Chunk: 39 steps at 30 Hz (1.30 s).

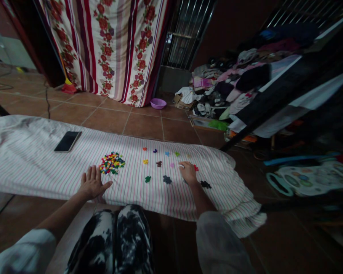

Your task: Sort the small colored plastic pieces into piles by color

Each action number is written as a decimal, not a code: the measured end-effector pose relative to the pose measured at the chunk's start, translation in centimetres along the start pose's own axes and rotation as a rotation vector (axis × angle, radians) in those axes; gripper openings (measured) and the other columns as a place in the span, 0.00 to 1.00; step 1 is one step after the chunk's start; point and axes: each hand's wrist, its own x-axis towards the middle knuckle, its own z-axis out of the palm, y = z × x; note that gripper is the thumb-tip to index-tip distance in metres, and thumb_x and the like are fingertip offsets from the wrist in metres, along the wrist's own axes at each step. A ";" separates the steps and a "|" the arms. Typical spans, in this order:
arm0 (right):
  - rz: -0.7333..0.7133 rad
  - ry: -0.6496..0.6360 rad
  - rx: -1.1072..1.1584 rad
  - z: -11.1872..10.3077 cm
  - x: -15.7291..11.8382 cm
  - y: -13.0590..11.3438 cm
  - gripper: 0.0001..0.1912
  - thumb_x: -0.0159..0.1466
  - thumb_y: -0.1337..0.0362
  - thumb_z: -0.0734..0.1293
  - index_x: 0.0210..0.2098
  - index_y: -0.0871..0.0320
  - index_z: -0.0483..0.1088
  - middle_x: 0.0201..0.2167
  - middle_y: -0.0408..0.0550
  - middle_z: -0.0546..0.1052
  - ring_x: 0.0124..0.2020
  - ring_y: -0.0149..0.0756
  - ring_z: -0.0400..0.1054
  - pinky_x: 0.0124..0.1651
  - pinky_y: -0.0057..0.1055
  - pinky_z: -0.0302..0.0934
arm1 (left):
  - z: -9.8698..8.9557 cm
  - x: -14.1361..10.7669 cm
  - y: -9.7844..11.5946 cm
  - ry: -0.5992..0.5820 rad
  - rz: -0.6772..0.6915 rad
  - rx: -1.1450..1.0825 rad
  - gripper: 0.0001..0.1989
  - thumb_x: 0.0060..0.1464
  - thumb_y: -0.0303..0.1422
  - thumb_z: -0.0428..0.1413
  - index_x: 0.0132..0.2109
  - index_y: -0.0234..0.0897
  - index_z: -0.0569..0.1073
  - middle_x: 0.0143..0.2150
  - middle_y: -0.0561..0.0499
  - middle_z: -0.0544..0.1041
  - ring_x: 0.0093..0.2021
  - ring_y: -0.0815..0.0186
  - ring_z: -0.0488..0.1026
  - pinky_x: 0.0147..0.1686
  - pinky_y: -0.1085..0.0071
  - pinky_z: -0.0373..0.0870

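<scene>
My left hand (91, 184) lies flat on the striped cloth (60, 179), fingers spread, just beside a heap of small mixed-colour pieces (112, 163). Farther right, my right hand (188, 173) is down at the cloth with its fingers pinched together. Something small and white shows at its fingertips; whether it is held or lies under them I cannot tell. Around that hand are little groups sorted by colour: pink pieces (172, 165), red pieces (196, 168), black pieces (205, 184), grey pieces (167, 179), brown pieces (159, 164), green pieces (148, 179) and yellow pieces (145, 161).
A phone (68, 141) rests on the cloth at the left. Along the far edge are orange pieces (144, 148), light blue pieces (167, 153) and lime pieces (177, 153). Beyond stand a purple basin (158, 103), a floral curtain (120, 49) and heaped clothes (225, 83).
</scene>
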 end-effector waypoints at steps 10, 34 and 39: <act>0.001 -0.015 0.029 -0.1 -0.1 0.3 0.17 0.54 0.75 0.60 0.39 0.59 0.75 0.42 0.51 0.76 0.46 0.38 0.68 0.51 0.34 0.57 | 0.1 -0.2 0.1 0.032 0.002 0.000 0.53 0.46 0.59 0.37 0.66 0.18 0.46 0.69 0.31 0.44 0.69 0.47 0.38 0.63 0.50 0.41; 0.018 0.013 -0.010 -0.7 -0.2 -0.1 0.16 0.56 0.74 0.60 0.42 0.59 0.73 0.41 0.51 0.76 0.44 0.38 0.68 0.50 0.33 0.56 | 0.0 0.0 0.0 0.000 0.005 -0.026 0.53 0.46 0.61 0.36 0.66 0.18 0.45 0.69 0.31 0.43 0.69 0.47 0.37 0.63 0.49 0.40; -0.027 0.038 -0.010 -1.8 -0.2 -0.5 0.16 0.57 0.72 0.60 0.42 0.57 0.73 0.41 0.50 0.76 0.43 0.38 0.67 0.51 0.35 0.56 | 0.9 0.3 -0.4 0.038 0.020 -0.031 0.53 0.46 0.61 0.35 0.66 0.19 0.45 0.69 0.31 0.44 0.69 0.46 0.37 0.62 0.48 0.39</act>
